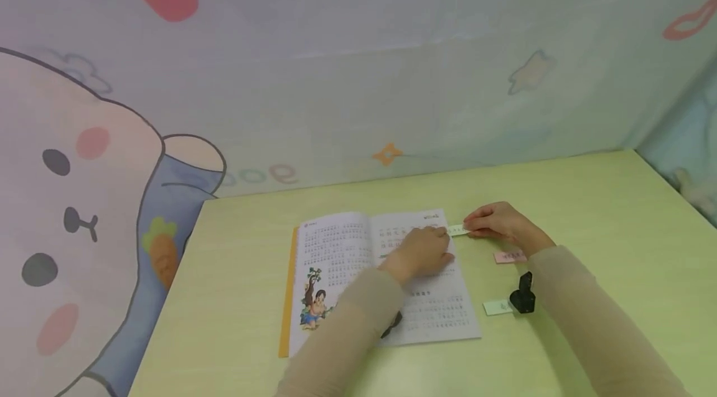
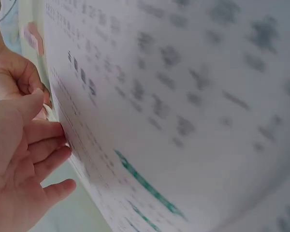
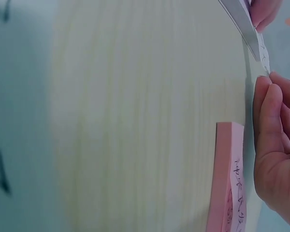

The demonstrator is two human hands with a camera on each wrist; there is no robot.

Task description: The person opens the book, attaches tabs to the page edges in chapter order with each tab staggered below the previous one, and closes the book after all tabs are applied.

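My left hand point(image 1: 420, 252) lies across the right page point(image 1: 442, 310) of the open book point(image 1: 358, 247), fingertips at that page's outer edge, upper part. Its fingers are extended: some lie side by side, and the left wrist view shows one spread apart from them. These fingertips meet the inner end of the white strip point(image 1: 458, 230); I cannot tell whether they press it from above or nip it.

My right hand point(image 1: 501, 223) is positioned beyond the page edge. Its thumb and fingers pinch the outer end of the strip. The strip bears handwriting and spans the gap between my two hands, projecting outward from the page edge.

The pink pad point(image 1: 506, 257) lies on the table point(image 1: 588, 210) just on the near side of my right hand. It is a thick block with handwriting on its top. The green pad point(image 1: 495, 308) lies nearer to me, beside the book; my black right wrist camera point(image 1: 523, 297) covers its outer end in the head view.

The left page point(image 1: 336, 247) carries printed text and, low down, a colour picture point(image 1: 315, 300) with a tree and a figure. An orange border point(image 1: 288, 297) shows along the book's left side. A printed cloth point(image 1: 336, 73) hangs behind the table.
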